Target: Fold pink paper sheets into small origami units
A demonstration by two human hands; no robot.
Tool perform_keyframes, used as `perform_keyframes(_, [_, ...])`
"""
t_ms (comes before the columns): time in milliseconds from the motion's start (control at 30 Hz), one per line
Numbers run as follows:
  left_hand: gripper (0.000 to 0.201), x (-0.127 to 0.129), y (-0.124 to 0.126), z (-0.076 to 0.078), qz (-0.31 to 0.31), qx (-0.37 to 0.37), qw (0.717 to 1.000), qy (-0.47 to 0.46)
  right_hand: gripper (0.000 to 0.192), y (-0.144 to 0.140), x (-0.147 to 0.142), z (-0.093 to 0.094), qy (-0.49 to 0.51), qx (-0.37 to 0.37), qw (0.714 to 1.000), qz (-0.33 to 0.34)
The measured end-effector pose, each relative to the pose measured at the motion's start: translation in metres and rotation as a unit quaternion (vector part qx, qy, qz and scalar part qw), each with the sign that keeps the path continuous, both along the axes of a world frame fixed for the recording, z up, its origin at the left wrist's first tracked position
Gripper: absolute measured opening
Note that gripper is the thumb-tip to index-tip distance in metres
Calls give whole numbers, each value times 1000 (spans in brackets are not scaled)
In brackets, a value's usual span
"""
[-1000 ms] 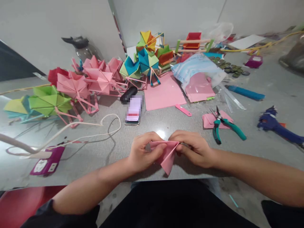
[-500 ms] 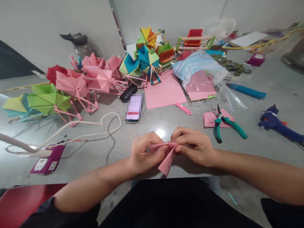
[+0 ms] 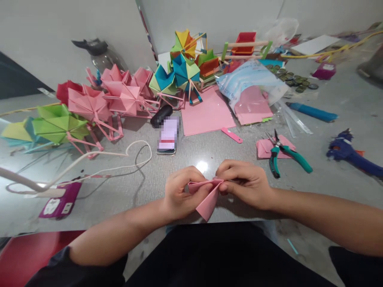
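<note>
Standing beside the grey table [image 3: 329,103], I see many finished paper models, a pink row [image 3: 119,97] and a green one [image 3: 56,123] at the far left, well apart from the person's hands. Near the middle lie a flat pink sheet [image 3: 206,113] and a phone [image 3: 168,135]; pliers [image 3: 281,153] rest on a small pink piece to the right. Closest to the person, the left hand [image 3: 179,193] and the right hand [image 3: 243,183] both pinch the folded pink paper [image 3: 208,197] at its upper edge, held just above the near edge of the table, its point hanging down. I think the risk is small but real: if the two pinches pull apart too hard, the thin paper may tear at the crease, or the fold may slip and come out crooked.
</note>
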State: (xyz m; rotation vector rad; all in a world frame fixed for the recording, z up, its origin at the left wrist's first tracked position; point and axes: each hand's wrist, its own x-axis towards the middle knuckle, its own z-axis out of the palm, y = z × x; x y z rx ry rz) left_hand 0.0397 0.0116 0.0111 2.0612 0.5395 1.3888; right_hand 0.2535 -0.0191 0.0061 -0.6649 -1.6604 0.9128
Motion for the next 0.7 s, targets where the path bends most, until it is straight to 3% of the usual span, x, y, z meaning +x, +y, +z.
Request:
perform_keyframes(533, [24,0,1,-4,-27,-20,999,-13,10,-1,-4,5,-23,15,998,-51])
perform_keyframes(700, [53,-7,5,2,-78,-27,997,-1,13,1,-1,6,-27,47,995,-89])
